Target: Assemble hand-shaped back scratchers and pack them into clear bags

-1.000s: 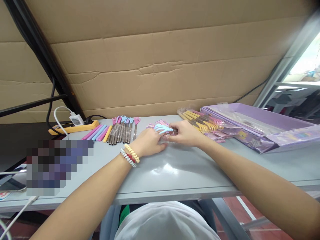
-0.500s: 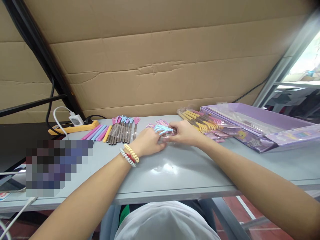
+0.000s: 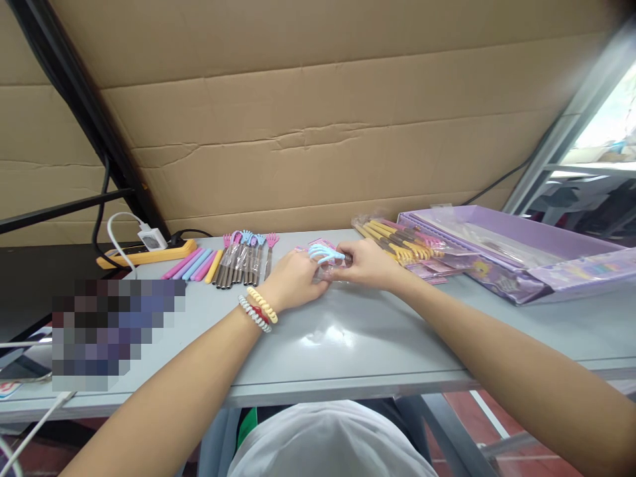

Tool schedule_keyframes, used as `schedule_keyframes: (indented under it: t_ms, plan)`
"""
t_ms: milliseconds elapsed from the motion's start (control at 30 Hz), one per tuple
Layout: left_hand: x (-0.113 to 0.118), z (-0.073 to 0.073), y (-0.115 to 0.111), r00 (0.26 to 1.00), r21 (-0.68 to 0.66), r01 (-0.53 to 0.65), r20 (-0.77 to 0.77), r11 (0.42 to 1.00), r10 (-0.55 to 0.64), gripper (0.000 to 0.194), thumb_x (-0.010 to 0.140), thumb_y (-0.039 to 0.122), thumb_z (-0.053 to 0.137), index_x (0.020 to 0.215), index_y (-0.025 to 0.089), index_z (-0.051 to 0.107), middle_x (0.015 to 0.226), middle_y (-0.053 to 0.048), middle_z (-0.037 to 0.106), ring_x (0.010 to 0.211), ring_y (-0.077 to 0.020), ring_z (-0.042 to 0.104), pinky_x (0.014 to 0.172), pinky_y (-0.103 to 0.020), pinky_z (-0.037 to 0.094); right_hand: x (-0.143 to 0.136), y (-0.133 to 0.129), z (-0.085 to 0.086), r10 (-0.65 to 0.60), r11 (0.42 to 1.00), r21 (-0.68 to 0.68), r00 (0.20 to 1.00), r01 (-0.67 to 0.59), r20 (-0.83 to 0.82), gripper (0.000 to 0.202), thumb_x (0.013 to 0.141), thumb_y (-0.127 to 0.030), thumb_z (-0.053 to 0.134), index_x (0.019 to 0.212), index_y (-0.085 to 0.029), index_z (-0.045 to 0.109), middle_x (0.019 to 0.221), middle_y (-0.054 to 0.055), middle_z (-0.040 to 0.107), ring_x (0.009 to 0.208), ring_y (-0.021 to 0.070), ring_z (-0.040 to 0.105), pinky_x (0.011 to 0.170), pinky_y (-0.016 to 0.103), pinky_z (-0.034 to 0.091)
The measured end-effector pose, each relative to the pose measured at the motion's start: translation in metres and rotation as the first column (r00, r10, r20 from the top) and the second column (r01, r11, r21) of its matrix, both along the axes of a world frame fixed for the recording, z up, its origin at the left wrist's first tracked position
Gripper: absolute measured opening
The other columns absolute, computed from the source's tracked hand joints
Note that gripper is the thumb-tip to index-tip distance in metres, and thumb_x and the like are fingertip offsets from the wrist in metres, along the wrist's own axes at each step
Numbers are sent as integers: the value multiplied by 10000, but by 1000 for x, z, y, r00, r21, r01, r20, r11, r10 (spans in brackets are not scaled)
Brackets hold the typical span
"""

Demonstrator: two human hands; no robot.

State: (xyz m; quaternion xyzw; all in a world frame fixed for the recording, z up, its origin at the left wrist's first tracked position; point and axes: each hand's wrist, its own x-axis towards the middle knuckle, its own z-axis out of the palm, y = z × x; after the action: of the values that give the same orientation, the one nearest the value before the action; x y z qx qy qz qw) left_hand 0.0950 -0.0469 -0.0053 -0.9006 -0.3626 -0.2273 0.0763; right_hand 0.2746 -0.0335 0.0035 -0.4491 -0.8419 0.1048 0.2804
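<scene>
A back scratcher with a light blue, hand-shaped head [image 3: 325, 253] and a dark shaft is pinched in my right hand [image 3: 370, 264], its head pointing left. Under it lies a clear plastic bag [image 3: 340, 270] with pink print. My left hand [image 3: 297, 278] is closed at the bag's left side, thumb pressed to its near edge; its other fingertips are partly hidden. Left of that hand lies a row of back scratchers [image 3: 243, 262] with pink, blue and purple heads, some in clear wrapping. Bagged yellow and pink back scratchers [image 3: 392, 240] lie beyond my right hand.
Pink, blue and yellow tubes [image 3: 193, 265] lie near an orange power strip [image 3: 163, 254] with a white charger. On the right stands an open purple box [image 3: 511, 281] holding clear packaging. Cardboard [image 3: 318, 152] backs the grey table [image 3: 348, 358]. A blurred patch covers something at left.
The blue head of the back scratcher has shifted very slightly to the right and turned a little. Both hands stay almost in the same place.
</scene>
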Motion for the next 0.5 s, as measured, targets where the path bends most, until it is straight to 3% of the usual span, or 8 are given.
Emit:
schedule_keyframes:
  t_ms: [267, 367, 500]
  plan:
    - [-1, 0, 1, 1000, -7, -5, -8, 1000, 5, 233, 771, 252, 517, 963, 190, 634, 906, -63, 684, 787, -206, 618, 764, -338, 447, 0, 0, 1, 17, 1000, 25, 998, -16, -55, 420, 604, -554, 668, 593, -182, 472, 528, -51, 415, 515, 85, 342, 481, 223, 234]
    - [-1, 0, 1, 1000, -26, -21, 6, 999, 21, 181, 795, 270, 496, 862, 180, 638, 815, -58, 678, 737, -194, 605, 719, -318, 439, 0, 0, 2, 12, 999, 46, 998, -9, -68, 442, 590, -571, 678, 586, -182, 469, 521, -54, 416, 507, 82, 342, 478, 222, 228]
    - [-3, 1, 3, 995, -9, -93, 37, 996, 94, 158, 798, 276, 496, 779, 172, 613, 743, -48, 658, 697, -187, 588, 652, -298, 417, 0, -1, 4, -50, 994, 88, 994, 58, -94, 442, 666, -583, 619, 575, -176, 475, 516, -45, 417, 506, 84, 351, 479, 230, 232]
